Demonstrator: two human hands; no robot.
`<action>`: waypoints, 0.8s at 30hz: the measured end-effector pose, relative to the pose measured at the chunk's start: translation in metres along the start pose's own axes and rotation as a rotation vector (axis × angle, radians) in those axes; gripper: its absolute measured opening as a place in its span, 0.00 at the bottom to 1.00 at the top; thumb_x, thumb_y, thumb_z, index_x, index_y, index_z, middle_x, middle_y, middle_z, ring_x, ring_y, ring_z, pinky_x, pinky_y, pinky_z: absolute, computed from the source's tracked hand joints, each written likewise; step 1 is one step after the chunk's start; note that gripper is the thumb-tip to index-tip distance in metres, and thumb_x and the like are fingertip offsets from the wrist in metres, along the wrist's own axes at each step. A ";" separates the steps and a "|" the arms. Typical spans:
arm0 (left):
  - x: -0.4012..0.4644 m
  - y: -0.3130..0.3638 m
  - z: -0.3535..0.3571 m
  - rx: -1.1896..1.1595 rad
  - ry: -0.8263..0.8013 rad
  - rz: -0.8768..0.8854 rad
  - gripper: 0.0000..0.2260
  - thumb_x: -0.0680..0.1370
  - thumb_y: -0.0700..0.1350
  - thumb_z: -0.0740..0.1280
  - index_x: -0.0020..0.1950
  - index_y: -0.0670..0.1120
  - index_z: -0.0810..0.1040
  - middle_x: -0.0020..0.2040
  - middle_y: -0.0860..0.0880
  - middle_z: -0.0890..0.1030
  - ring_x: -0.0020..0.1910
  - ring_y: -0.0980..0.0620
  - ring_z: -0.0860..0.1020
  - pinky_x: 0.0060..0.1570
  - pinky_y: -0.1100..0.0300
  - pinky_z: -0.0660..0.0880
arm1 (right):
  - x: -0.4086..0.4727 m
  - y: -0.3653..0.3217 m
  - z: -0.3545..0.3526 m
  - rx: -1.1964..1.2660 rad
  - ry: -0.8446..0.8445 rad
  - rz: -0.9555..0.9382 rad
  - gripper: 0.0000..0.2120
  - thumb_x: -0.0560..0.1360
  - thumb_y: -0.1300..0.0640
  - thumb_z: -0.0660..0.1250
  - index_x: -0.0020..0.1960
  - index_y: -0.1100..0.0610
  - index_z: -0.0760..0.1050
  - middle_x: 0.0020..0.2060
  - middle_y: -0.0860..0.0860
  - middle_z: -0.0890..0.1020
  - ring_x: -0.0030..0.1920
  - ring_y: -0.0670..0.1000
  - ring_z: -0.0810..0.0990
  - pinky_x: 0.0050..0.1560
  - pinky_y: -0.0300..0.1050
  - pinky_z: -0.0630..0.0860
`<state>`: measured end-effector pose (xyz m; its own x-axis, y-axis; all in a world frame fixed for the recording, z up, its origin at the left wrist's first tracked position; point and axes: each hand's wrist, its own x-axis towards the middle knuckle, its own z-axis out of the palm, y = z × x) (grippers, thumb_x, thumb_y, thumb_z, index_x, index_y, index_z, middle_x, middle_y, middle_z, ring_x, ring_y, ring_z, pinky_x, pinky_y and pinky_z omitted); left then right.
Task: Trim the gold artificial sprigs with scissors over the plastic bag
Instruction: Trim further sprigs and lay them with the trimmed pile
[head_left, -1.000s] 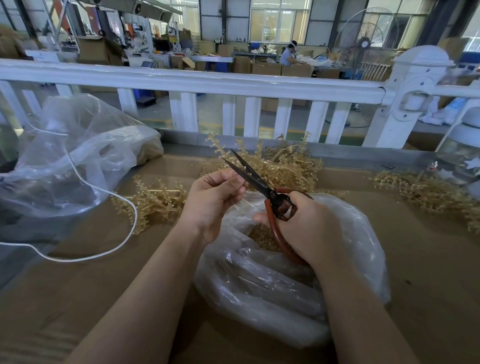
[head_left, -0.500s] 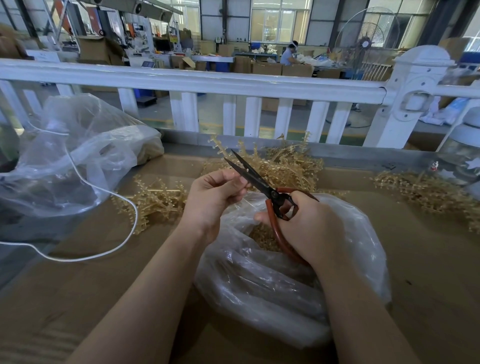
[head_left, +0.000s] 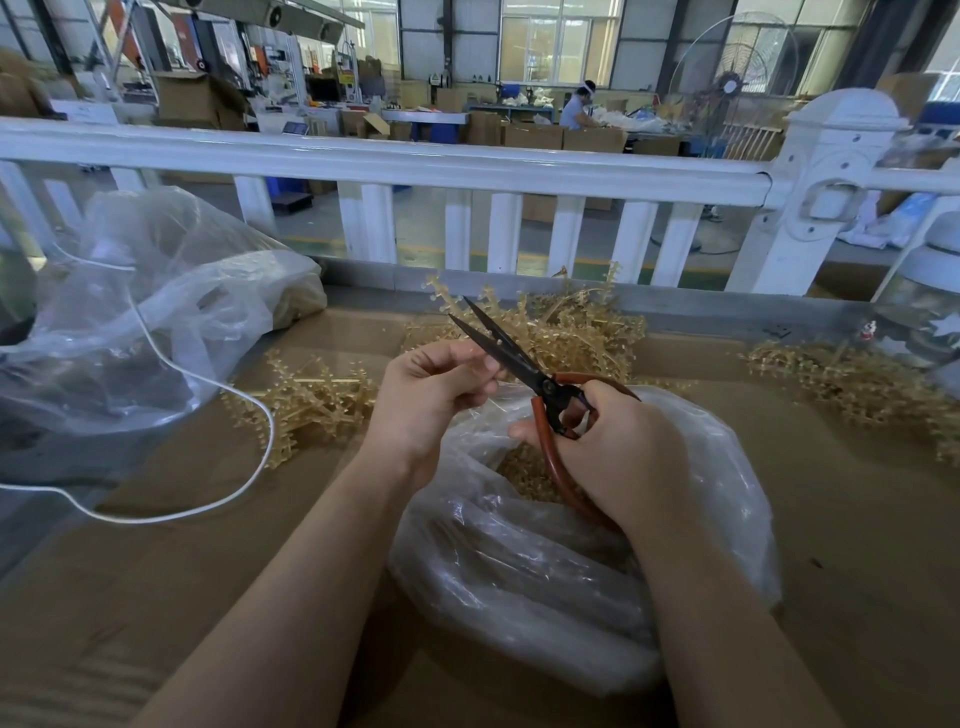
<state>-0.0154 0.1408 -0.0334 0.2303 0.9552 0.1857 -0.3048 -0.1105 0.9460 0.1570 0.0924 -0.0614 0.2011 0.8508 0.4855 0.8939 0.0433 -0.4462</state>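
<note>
A cardboard-covered worktop runs up to a white railing, with a factory hall behind. The right hand grips the red-handled scissors, whose dark blades stand slightly parted and point to 11 o'clock. The left hand is curled just beside the blades; what it pinches is too small to tell. Both hang over the clear bag, which holds gold trimmings. Pale gold, knobbly, branching sprigs are heaped at 12 o'clock, with more at 9 and 3. Another bag and a white cord lie at 10 o'clock.
</note>
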 end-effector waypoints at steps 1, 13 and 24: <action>0.000 0.000 0.000 -0.008 0.001 -0.005 0.05 0.74 0.35 0.71 0.41 0.43 0.82 0.37 0.47 0.83 0.35 0.54 0.77 0.43 0.61 0.74 | 0.000 0.000 0.000 0.002 -0.001 -0.001 0.36 0.60 0.17 0.53 0.41 0.49 0.76 0.32 0.40 0.77 0.33 0.39 0.73 0.32 0.31 0.67; 0.003 -0.001 0.001 -0.177 0.000 -0.160 0.03 0.71 0.37 0.71 0.40 0.45 0.81 0.36 0.49 0.83 0.33 0.56 0.80 0.40 0.66 0.78 | 0.002 -0.002 -0.002 0.215 -0.191 0.109 0.27 0.61 0.21 0.66 0.41 0.44 0.78 0.32 0.42 0.82 0.36 0.41 0.80 0.35 0.41 0.76; 0.002 -0.003 0.005 -0.169 0.010 -0.249 0.03 0.72 0.39 0.72 0.41 0.46 0.83 0.39 0.49 0.85 0.36 0.56 0.81 0.43 0.64 0.78 | 0.002 -0.005 -0.003 0.392 -0.171 0.209 0.25 0.67 0.29 0.72 0.41 0.52 0.82 0.31 0.47 0.83 0.33 0.45 0.81 0.38 0.49 0.80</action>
<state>-0.0096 0.1418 -0.0349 0.3087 0.9499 -0.0498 -0.3898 0.1741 0.9043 0.1539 0.0927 -0.0560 0.2627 0.9349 0.2388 0.6156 0.0283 -0.7876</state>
